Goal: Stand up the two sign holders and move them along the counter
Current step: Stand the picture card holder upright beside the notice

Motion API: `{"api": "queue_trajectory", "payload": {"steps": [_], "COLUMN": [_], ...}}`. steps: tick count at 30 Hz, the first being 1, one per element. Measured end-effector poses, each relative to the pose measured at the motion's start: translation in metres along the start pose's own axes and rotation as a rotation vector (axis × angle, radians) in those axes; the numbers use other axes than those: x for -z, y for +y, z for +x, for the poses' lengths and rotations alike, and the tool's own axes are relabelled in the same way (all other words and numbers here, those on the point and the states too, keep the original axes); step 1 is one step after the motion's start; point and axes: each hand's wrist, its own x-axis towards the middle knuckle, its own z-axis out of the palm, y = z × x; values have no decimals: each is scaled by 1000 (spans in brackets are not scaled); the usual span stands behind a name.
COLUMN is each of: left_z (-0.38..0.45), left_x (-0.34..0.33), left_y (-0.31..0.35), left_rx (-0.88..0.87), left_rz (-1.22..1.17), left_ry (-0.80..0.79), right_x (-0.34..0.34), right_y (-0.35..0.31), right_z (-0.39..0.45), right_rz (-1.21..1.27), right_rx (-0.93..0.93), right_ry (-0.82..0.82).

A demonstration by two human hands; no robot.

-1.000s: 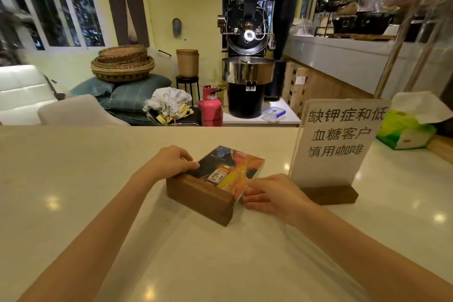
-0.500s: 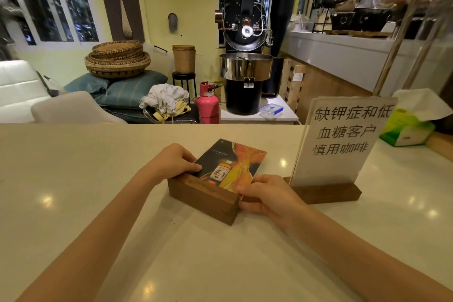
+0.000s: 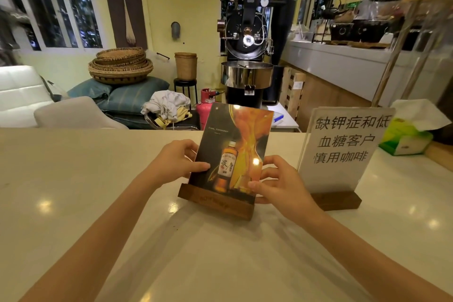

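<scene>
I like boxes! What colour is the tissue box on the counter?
Green, with white tissue sticking out, the tissue box shows in the head view, far right.

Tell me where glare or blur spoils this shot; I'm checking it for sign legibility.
Head view: a ceiling-light glare spot sits on the glossy whisky-bottle sign holder, more reflections dot the white counter; the white Chinese-text sign reads clearly; top-right edge is smeared and bent.

Counter under two sign holders
</scene>
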Motion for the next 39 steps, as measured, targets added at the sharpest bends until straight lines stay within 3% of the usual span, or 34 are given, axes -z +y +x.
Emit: {"api": "queue_trajectory", "payload": {"steps": [7,19,25,33,39], "left_z": [-6,-12,-17,-23,-28], "left_x": [-8,-19,-18,-18,-33], "left_y": [1,6,7,10,12], "left_rx": [-117,-208,-205,-211,-193], "left_rz": [-11,110,116,131,121], "left_ry": [78,138,124,138,193], "right_x": [4,13,15,36,88], "right_y": [7,20,21,12,9], "right_z": [-10,-25,-27,-33,-48], "right_rz": [-176,-244,-293,-330,-358], "right_rx": [201,375,373,229,160], "right_ry": [111,174,119,-127,-70]}}
